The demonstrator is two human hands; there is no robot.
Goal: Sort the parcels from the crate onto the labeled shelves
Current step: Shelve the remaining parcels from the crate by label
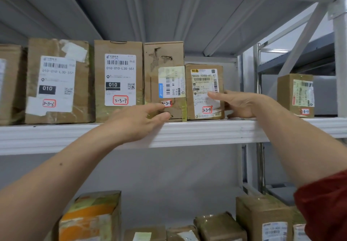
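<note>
On the white upper shelf (pixel 187 128) stands a row of brown cardboard parcels with handwritten red-framed tags. My left hand (pixel 137 120) reaches up with straight fingers, and the fingertips touch the lower front of the parcel tagged 3-3-8 (pixel 163 60). To its right stands the smaller parcel tagged 3-3-9 (pixel 201 98). My right hand (pixel 242 105) holds that parcel at its right edge, thumb across the front label and fingers round the side. The 3-3-9 parcel rests on the shelf, touching the 3-3-8 parcel.
Parcels tagged 3-3-6 (pixel 56 83) and 3-3-7 (pixel 118 79) stand further left. Another tagged parcel (pixel 294 94) stands apart at the right, beyond a metal upright (pixel 259 75). Several more boxes (pixel 93 216) sit on the shelf below.
</note>
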